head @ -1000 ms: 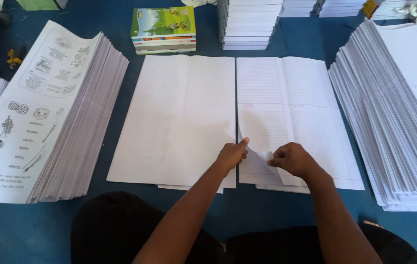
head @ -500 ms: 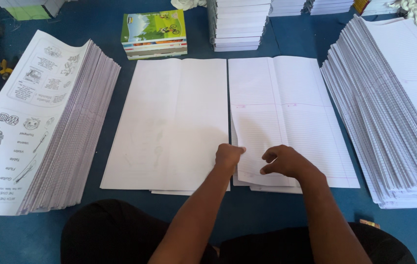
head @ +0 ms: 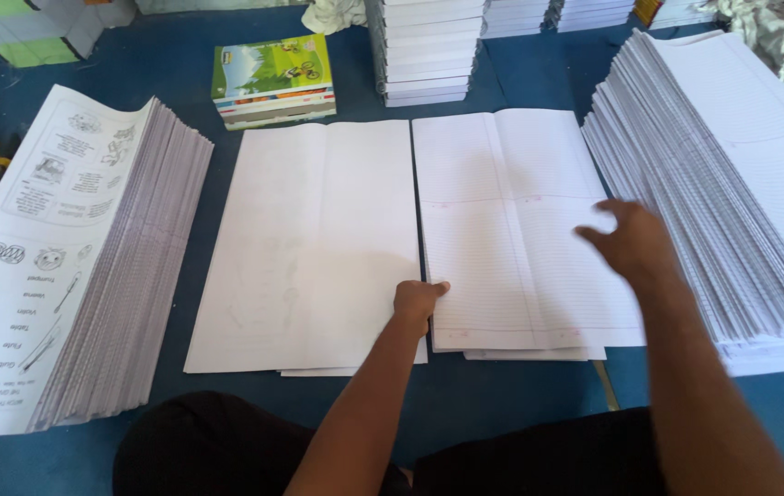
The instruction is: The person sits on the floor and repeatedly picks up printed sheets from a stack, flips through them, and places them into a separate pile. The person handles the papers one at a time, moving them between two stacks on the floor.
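The left hand [head: 417,301] presses flat, fingers together, on the ruled sheets [head: 520,230] at bench centre, the right hand [head: 629,241] hovers spread at three o'clock; thin, floppy paper, probably best lifted by an edge.

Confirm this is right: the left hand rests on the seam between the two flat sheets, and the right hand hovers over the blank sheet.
Not quite. The head view shows the right hand over the ruled sheet, not a blank one. The left hand does rest on the seam.
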